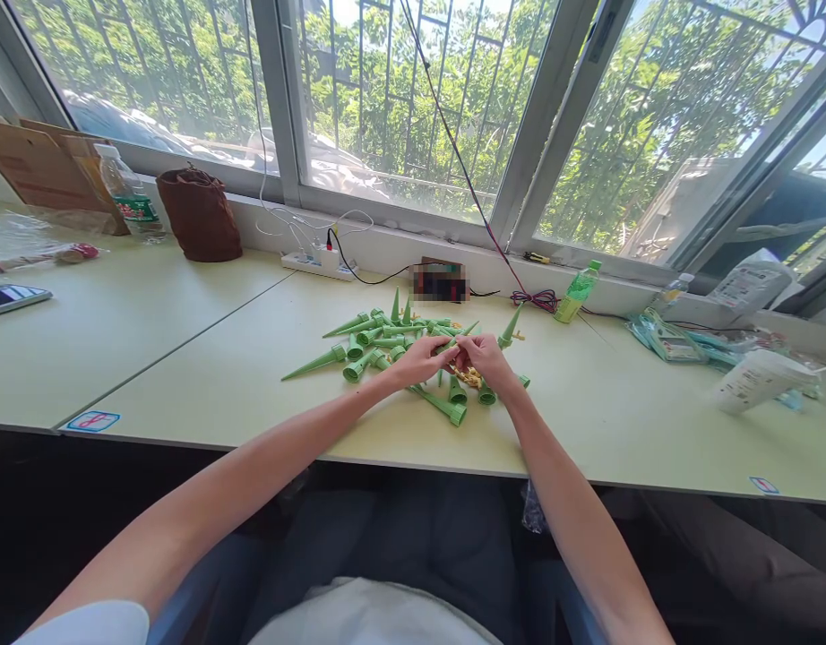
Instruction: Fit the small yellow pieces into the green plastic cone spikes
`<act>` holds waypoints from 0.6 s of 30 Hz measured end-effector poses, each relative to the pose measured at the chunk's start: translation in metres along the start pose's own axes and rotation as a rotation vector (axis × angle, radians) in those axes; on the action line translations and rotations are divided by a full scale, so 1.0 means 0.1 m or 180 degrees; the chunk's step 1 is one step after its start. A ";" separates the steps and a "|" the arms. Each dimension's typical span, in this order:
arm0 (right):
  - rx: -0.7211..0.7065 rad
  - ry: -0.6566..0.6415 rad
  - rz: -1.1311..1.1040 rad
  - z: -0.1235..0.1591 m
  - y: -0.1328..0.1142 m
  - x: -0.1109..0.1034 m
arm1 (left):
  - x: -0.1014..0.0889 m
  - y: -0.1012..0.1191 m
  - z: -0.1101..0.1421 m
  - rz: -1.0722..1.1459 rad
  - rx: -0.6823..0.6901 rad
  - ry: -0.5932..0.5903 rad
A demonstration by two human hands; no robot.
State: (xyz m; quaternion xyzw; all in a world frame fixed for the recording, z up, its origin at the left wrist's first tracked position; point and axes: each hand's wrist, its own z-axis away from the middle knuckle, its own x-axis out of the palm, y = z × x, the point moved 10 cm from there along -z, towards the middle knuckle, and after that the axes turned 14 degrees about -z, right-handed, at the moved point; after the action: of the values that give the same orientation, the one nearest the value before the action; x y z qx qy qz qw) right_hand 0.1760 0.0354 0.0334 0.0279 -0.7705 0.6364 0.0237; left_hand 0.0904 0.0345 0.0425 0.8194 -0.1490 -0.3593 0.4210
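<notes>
My left hand [421, 360] is closed around a green plant watering spike [469, 330], whose pointed tip sticks out toward the window. Close beside it, the fingers of my right hand [483, 356] pinch at the same spike; a small part between the fingertips cannot be made out. Around both hands lie several more green spikes [319, 361], some on their sides and a few standing point up. One upright spike [511, 326] has a yellow valve on it. Small yellow valves [468, 378] lie in a heap under my hands.
A green-labelled bottle [578, 292] stands behind on the right, near a bundled cable [535, 300]. Along the window sit a power strip [319, 263], a brown bag [198, 215] and a water bottle [132, 199]. Plastic packets [675, 337] lie at right, a phone [13, 299] at left.
</notes>
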 end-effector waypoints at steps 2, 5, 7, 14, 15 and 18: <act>-0.0031 0.0006 -0.0032 0.00 -0.01 0.00 | -0.01 -0.01 -0.01 -0.0019 -0.0032 0.0035; -0.0130 0.0029 -0.0061 -0.01 -0.04 0.00 | -0.03 0.00 -0.02 -0.0107 -0.0047 0.0146; -0.0204 0.0105 -0.0036 -0.01 -0.06 -0.02 | -0.05 0.01 -0.02 -0.0264 -0.0022 0.0229; -0.0576 0.0782 0.0474 0.00 -0.15 -0.27 | -0.27 0.08 0.05 -0.1639 -0.0115 0.0978; -0.0632 0.0835 0.0638 0.01 -0.16 -0.28 | -0.29 0.10 0.06 -0.1838 -0.0095 0.1048; -0.0764 0.0944 0.1104 0.02 -0.21 -0.30 | -0.36 0.17 0.08 -0.2347 -0.0012 0.1167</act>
State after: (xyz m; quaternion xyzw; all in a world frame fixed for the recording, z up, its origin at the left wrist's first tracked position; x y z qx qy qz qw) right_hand 0.2073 0.0294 0.0513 -0.2013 -0.8218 0.5321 0.0301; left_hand 0.0605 0.0393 0.0692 0.8676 0.2327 -0.3345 0.2851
